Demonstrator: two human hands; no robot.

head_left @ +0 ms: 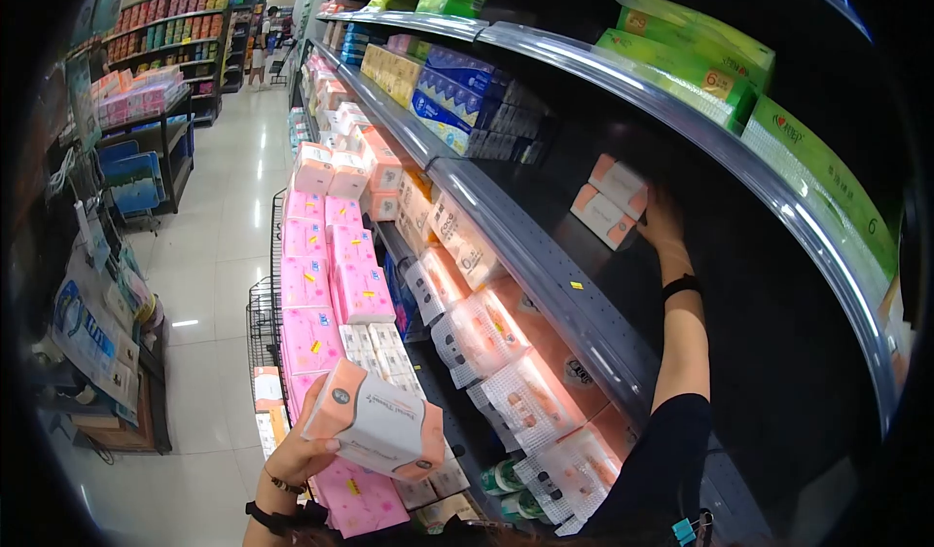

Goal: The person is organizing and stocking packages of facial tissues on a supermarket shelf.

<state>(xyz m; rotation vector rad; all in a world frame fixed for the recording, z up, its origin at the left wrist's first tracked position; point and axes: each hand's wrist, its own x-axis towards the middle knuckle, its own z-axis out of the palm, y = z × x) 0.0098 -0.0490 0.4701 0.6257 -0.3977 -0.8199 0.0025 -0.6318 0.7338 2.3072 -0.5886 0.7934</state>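
My left hand (309,445) is closed around the end of a white and orange tissue pack (379,422), held above the pink packs. On the dark middle shelf (545,226), two more white and orange packs (605,216) lie one against the other. My right hand (662,218) reaches in at their right side and touches the upper pack; its fingers are partly hidden behind the pack, so its grip is unclear.
Pink tissue packs (311,338) are stacked in a wire rack beside the shelving. Large clear-wrapped packs (530,401) fill the lower shelf. Blue packs (452,94) stand farther back, green packs (827,182) above. The shelf edge (525,245) runs under my right arm.
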